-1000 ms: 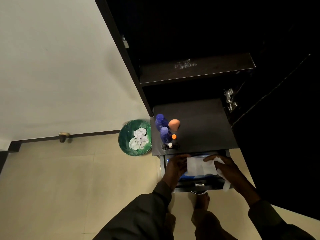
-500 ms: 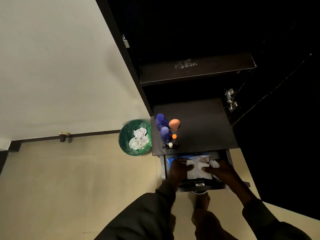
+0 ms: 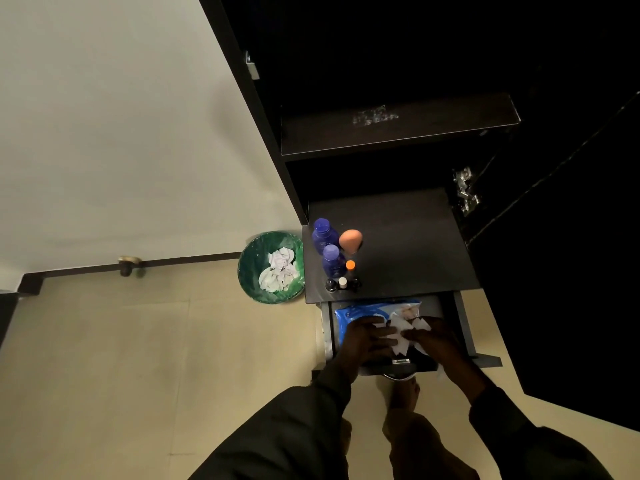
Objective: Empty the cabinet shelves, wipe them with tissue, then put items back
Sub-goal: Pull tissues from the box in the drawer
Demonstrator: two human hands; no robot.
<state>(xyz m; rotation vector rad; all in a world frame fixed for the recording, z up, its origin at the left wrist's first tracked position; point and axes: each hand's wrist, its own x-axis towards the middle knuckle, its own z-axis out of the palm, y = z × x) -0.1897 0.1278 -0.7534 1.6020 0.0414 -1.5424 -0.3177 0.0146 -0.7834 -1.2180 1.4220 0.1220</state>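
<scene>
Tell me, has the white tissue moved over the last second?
Yes. The white tissue dropped from above the drawer front into the open drawer, now crumpled between both hands.

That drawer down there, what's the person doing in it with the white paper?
A person is bent over the open drawer of a dark cabinet. The left hand and the right hand both hold a white tissue above a blue tissue pack lying in the drawer. Two purple bottles and a peach sponge stand on the shelf just above. A green bin on the floor holds crumpled used tissues.
</scene>
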